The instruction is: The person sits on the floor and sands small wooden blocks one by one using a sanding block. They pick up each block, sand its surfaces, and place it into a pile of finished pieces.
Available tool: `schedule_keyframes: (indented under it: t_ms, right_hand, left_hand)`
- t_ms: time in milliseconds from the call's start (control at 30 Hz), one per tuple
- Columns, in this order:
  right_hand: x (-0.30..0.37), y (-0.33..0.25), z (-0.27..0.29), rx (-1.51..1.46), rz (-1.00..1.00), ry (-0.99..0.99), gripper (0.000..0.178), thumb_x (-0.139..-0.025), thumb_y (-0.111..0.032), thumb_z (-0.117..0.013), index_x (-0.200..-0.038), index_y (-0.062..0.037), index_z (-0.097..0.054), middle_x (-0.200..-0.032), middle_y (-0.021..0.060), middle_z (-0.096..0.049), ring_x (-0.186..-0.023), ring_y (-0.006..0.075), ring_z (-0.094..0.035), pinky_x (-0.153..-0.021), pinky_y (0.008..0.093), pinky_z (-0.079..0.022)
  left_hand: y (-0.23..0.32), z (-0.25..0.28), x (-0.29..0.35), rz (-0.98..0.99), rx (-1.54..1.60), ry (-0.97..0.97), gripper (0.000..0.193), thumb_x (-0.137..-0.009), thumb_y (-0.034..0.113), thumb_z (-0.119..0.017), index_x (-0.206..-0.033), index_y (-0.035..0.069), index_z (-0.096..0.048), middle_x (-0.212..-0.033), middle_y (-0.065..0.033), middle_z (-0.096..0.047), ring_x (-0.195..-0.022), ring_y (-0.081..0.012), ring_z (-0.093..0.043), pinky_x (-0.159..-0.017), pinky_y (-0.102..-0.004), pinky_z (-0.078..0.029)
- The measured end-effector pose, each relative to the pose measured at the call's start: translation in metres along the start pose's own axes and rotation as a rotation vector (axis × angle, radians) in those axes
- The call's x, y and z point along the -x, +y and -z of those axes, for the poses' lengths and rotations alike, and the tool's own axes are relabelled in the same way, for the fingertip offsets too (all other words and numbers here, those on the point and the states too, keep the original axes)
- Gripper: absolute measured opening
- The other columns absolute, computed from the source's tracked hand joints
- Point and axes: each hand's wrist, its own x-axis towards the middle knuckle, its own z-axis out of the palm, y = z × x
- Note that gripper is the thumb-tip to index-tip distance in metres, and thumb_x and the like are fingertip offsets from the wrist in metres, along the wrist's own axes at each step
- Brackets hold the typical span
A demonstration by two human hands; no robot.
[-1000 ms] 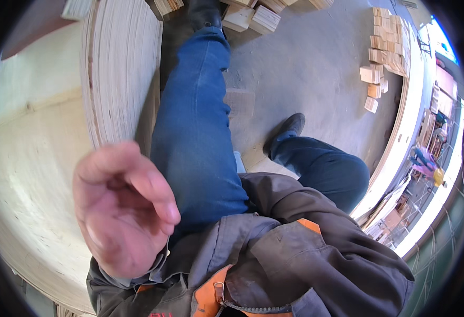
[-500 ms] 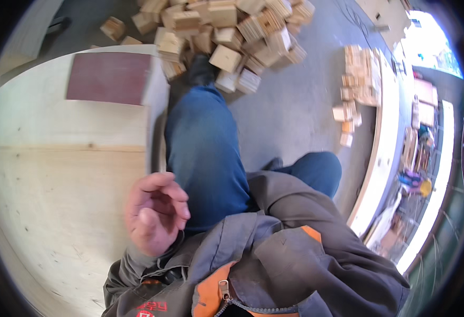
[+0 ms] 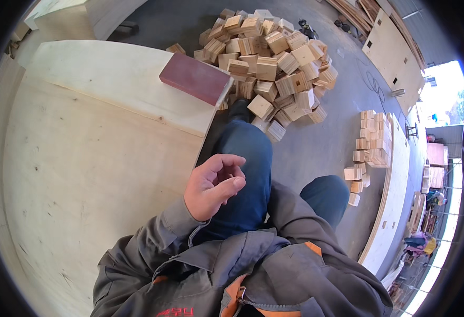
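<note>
My left hand (image 3: pixel 215 186) hovers over my left thigh, just off the edge of a large pale wooden panel (image 3: pixel 99 174). Its fingers are loosely curled and apart from the thumb, with nothing between them. On the panel's far right corner lies a rectangular maroon block (image 3: pixel 196 78), out of the hand's reach. My right sleeve (image 3: pixel 306 222) runs forward along my lap toward my knees; the right hand itself is hidden.
A big heap of wooden blocks (image 3: pixel 266 68) lies on the grey floor (image 3: pixel 316 142) beyond my foot. More blocks are stacked (image 3: pixel 375 140) at the right beside a long pale board (image 3: pixel 388 206). Cables (image 3: pixel 372 84) trail on the floor near a leaning plywood sheet (image 3: pixel 396 58).
My view has shifted, so the panel, maroon block and heap appear lower and further right. The left hand has turned and sits further over my thigh, its fingers still curled around nothing.
</note>
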Motion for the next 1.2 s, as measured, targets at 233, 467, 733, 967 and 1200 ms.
schedule_keyframes:
  t_ms: [233, 467, 733, 967, 1200]
  right_hand:
    - [-0.053, -0.005, 0.123, -0.358, 0.210, 0.414, 0.046, -0.091, -0.027, -0.084, -0.133, -0.0095, -0.073, -0.110, 0.0155, -0.080, -0.102, 0.0321, -0.077, -0.092, 0.0424, -0.060]
    - [-0.010, -0.056, 0.252, -0.673, 0.320, 0.637, 0.051, -0.086, -0.019, -0.088, -0.131, -0.0022, -0.071, -0.107, 0.0124, -0.080, -0.098, 0.0221, -0.076, -0.089, 0.0371, -0.062]
    - [-0.001, -0.025, 0.277, -0.902, 0.463, 0.516, 0.045, -0.088, -0.014, -0.089, -0.127, 0.0021, -0.073, -0.100, 0.0092, -0.081, -0.092, 0.0147, -0.076, -0.085, 0.0317, -0.063]
    - [0.052, -0.033, 0.302, -1.107, 0.533, 0.471, 0.044, -0.094, -0.012, -0.085, -0.131, 0.0040, -0.068, -0.105, 0.0113, -0.078, -0.088, 0.0143, -0.076, -0.080, 0.0285, -0.062]
    - [0.048, -0.016, 0.305, -1.171, 0.303, 0.274, 0.049, -0.097, -0.010, -0.082, -0.140, 0.0047, -0.063, -0.121, 0.0171, -0.072, -0.099, 0.0132, -0.070, -0.085, 0.0288, -0.060]
  left_hand:
    - [-0.014, -0.018, 0.002, -0.056, -0.141, -0.029, 0.044, -0.099, 0.012, -0.074, -0.140, 0.000, -0.062, -0.110, -0.0092, -0.071, -0.083, -0.0106, -0.065, -0.063, -0.0225, -0.051]
    - [-0.012, -0.035, 0.006, -0.206, -0.345, 0.119, 0.042, -0.099, 0.001, -0.067, -0.141, -0.002, -0.062, -0.109, -0.0098, -0.070, -0.077, -0.0090, -0.062, -0.065, -0.0215, -0.050]
    - [-0.011, 0.051, 0.011, -0.411, -0.898, 0.505, 0.039, -0.106, 0.003, -0.067, -0.144, -0.004, -0.061, -0.110, -0.0064, -0.069, -0.084, -0.0078, -0.060, -0.071, -0.0216, -0.050]
    - [-0.027, 0.047, 0.008, -0.427, -1.025, 0.562, 0.041, -0.105, -0.001, -0.055, -0.145, -0.010, -0.058, -0.135, -0.0177, -0.061, -0.094, -0.0142, -0.056, -0.086, -0.0288, -0.052]
    - [-0.027, 0.051, 0.019, -0.358, -1.421, 0.454, 0.065, -0.108, 0.043, -0.053, -0.149, -0.008, -0.054, -0.137, -0.0165, -0.058, -0.092, -0.0145, -0.048, -0.077, -0.0292, -0.044]
